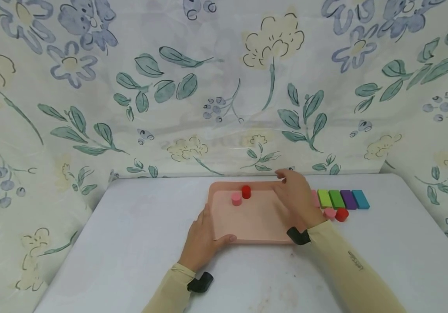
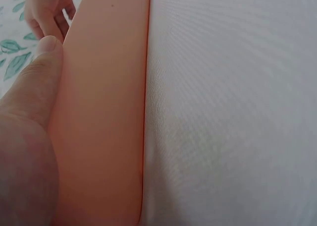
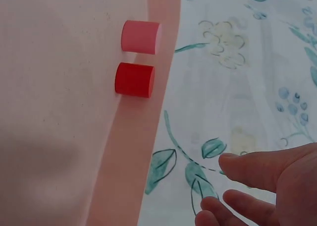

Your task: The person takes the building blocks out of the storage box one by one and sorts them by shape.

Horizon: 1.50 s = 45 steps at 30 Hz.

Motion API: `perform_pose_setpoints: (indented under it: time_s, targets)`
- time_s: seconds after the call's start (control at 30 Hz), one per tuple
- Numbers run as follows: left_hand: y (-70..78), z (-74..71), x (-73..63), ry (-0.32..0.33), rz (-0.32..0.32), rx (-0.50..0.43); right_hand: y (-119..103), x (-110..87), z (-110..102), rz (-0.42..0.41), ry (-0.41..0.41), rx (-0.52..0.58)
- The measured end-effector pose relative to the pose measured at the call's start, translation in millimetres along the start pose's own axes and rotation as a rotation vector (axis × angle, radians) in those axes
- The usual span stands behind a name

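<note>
A shallow pink tray (image 1: 247,221) lies on the white table. Inside it, near the back wall, stand a pink cylinder block (image 1: 236,199) and a red cylinder block (image 1: 246,191); they also show in the right wrist view as pink (image 3: 141,37) and red (image 3: 134,80). My left hand (image 1: 202,241) holds the tray's front left corner, fingers along the left side and thumb at the front wall. Over the tray's right end hovers my right hand (image 1: 296,195), fingers loosely bent, with nothing seen between thumb and fingers (image 3: 247,186).
Right of the tray, flat coloured blocks stand in a row, among them yellow-green (image 1: 324,198), green (image 1: 336,199), purple (image 1: 349,199) and blue (image 1: 360,199). Before them sit another pink cylinder (image 1: 329,213) and red cylinder (image 1: 342,214). A floral cloth (image 1: 224,87) hangs behind the table.
</note>
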State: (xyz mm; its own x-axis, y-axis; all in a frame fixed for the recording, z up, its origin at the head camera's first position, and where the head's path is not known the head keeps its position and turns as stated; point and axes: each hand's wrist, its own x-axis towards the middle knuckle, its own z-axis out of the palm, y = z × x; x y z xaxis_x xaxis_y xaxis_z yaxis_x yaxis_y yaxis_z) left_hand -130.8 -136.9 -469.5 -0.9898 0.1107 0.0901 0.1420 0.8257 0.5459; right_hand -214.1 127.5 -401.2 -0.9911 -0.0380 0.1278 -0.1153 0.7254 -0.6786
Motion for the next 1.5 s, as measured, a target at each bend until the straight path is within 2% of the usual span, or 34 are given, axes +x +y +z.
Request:
perform_pose_setpoints:
  time_s: [0.1,0.33,0.6,0.9,1.13,1.23,1.5]
  targets:
    - [0.9,-0.3,-0.1,-0.001,-0.007,0.004,-1,4.9,6,0.019,-0.006,0.021]
    - [1.6,-1.3,-0.4,-0.001,-0.015,-0.001,-3,14.3,24,0.106,-0.096,0.074]
    - [2.7,-2.4,-0.6,0.002,-0.007,-0.003,-10,21.9,36,0.086,-0.097,-0.010]
    - [1.8,-0.9,-0.8,0.003,-0.003,0.008,-16,16.1,43,0.081,-0.117,-0.076]
    - [0.7,-1.3,-0.5,-0.002,-0.013,0.000,-16,21.0,56,0.131,-0.211,0.074]
    - [0.5,-1.6,-0.9,-0.003,-0.010,0.003,-15,22.8,62,0.127,-0.222,0.092]
    - [0.2,-0.7,-0.1,0.001,0.001,0.007,-14,27.4,69,0.028,-0.217,0.003]
